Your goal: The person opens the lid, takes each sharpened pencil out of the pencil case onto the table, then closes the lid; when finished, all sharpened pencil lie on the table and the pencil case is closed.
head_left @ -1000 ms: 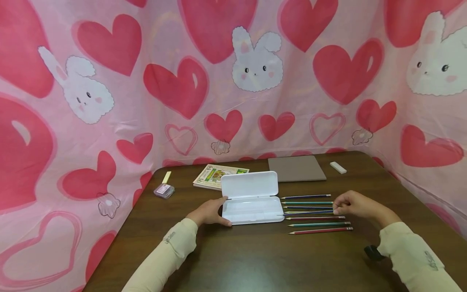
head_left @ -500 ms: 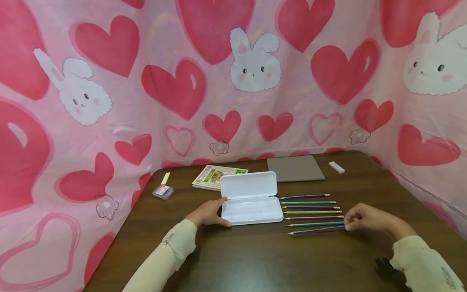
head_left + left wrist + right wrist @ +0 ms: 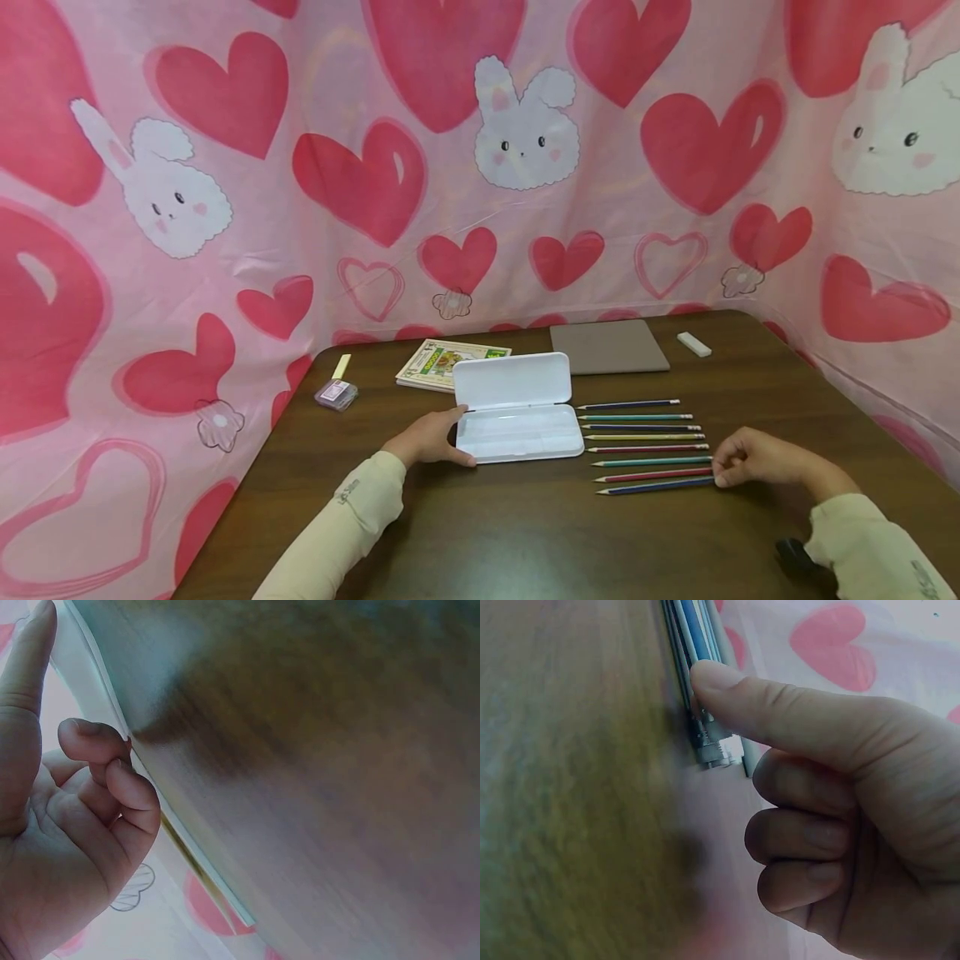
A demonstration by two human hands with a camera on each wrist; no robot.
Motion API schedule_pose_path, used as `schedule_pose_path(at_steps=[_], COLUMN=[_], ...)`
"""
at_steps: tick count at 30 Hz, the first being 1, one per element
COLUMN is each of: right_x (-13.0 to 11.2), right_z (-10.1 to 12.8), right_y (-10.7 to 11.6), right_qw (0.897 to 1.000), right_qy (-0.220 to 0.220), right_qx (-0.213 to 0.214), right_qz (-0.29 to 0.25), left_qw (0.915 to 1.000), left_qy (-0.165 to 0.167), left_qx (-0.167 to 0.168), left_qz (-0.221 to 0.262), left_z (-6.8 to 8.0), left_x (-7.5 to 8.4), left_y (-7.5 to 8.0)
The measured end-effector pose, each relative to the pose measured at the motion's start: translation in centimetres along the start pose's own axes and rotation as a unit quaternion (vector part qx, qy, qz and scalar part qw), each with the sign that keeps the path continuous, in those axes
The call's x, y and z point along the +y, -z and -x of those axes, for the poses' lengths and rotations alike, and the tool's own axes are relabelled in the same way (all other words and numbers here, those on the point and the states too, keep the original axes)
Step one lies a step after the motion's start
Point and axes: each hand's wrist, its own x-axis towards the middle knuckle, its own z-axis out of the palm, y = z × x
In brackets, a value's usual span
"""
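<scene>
Your left hand [image 3: 430, 437] rests curled against the open white pencil case [image 3: 517, 408] on the tabletop [image 3: 525, 533]; your right hand [image 3: 757, 462], fingers curled, touches the nearest blue pencil's [image 3: 652, 486] eraser end.

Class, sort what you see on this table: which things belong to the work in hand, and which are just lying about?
In use:
open white plastic pencil case, touched by the left hand
row of coloured pencils
dark blue pencil, pinched by the right hand

Lying about:
illustrated book
flat grey pad
white eraser
small pink sharpener
</scene>
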Motion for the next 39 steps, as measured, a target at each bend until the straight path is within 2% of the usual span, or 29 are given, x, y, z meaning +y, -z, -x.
schedule_pose_path(at_steps=[7, 14, 20, 25, 28, 32, 35, 39], right_x=[0.3, 0.7, 1.0, 0.5, 0.1, -0.4, -0.8, -1.0], right_z=[0.2, 0.5, 0.9, 0.9, 0.6, -0.3, -1.3, -2.6], right_y=[-0.3, -0.5, -0.8, -0.5, -0.3, -0.2, -0.2, -0.2], right_qw=[1.0, 0.999, 0.999, 0.998, 0.996, 0.99, 0.984, 0.98], right_qy=[-0.011, -0.045, -0.025, -0.039, -0.058, -0.078, -0.081, -0.088], right_qx=[0.009, 0.025, 0.038, 0.051, 0.065, 0.101, 0.131, 0.149], right_qz=[0.003, 0.01, 0.012, 0.011, 0.019, 0.057, 0.089, 0.098], left_qw=[1.0, 1.0, 1.0, 1.0, 1.0, 1.0, 1.0, 1.0], left_qy=[-0.001, 0.0, 0.0, 0.004, 0.004, 0.001, 0.002, -0.001], left_qx=[0.003, 0.001, 0.0, 0.0, -0.001, -0.001, 0.0, 0.004], left_qz=[0.002, 0.002, 0.008, 0.006, 0.006, 0.008, 0.006, 0.002], left_z=[0.0, 0.1, 0.0, 0.1, 0.2, 0.2, 0.1, 0.1], left_x=[0.1, 0.0, 0.0, 0.1, 0.2, 0.2, 0.2, 0.1], left_y=[0.1, -0.1, -0.1, 0.0, 0.0, 0.0, 0.0, -0.1])
